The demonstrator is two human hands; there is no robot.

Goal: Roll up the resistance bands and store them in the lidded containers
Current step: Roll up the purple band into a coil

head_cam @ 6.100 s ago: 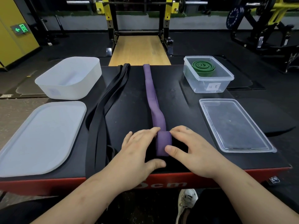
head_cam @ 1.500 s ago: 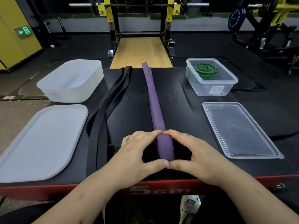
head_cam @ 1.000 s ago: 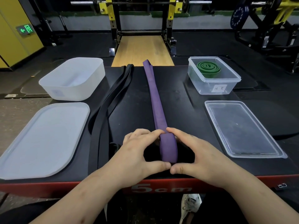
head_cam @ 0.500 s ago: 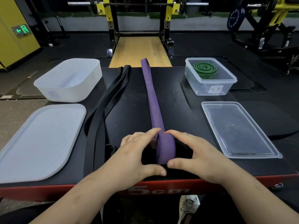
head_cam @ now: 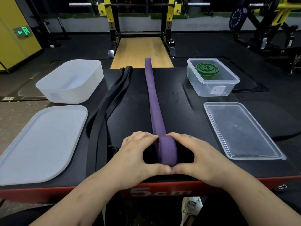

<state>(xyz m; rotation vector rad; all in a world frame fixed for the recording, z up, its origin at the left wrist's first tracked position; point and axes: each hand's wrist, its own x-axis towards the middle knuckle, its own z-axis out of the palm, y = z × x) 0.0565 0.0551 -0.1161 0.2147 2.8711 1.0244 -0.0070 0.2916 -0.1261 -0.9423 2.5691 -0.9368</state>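
Note:
A purple resistance band point(head_cam: 154, 101) runs straight down the middle of the black platform, its near end wound into a thick roll point(head_cam: 167, 151). My left hand point(head_cam: 136, 158) grips the roll from the left and my right hand point(head_cam: 198, 158) grips it from the right, fingers curled over its top, thumbs meeting in front. A black band point(head_cam: 104, 116) lies loose to the left. A rolled green band point(head_cam: 207, 70) sits in the clear container point(head_cam: 211, 88) at the far right.
An empty white tub point(head_cam: 71, 88) stands far left with its white lid point(head_cam: 40, 144) in front of it. A clear lid point(head_cam: 241, 129) lies near right. The platform's red front edge point(head_cam: 65, 192) is close to me. A squat rack stands beyond.
The roll has grown thicker and moved a little away from me along the band. My thumbs have closed together in front of it again.

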